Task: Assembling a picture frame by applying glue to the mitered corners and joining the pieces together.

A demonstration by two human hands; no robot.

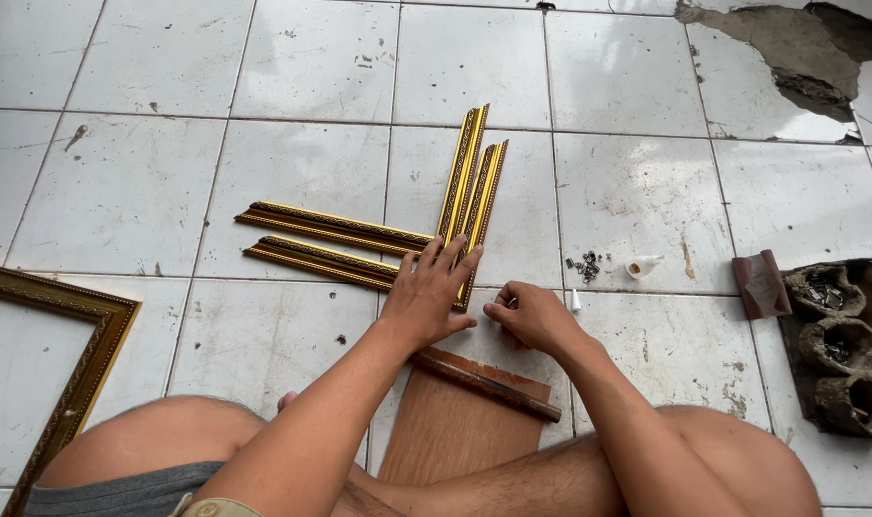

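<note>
White tiled floor [292,182], scuffed, broken patch at far right corner; wide bare tile toward the far and left edges, near side blocked by the person's knees. Left hand [428,297] lies flat, fingers spread, pressing the corner where four gold moulding strips [333,241] meet near mid-floor; right hand [534,316] pinches something small beside that joint, too small to identify, above a brown board [455,421] carrying a metal rod [489,385]. Grey moulded tray [843,345] at right edge holds small metal fasteners in its cups, a finished gold frame [77,359] is cut off at left edge, loose staples [585,265] and a small white bottle [644,265] sit between.
</note>
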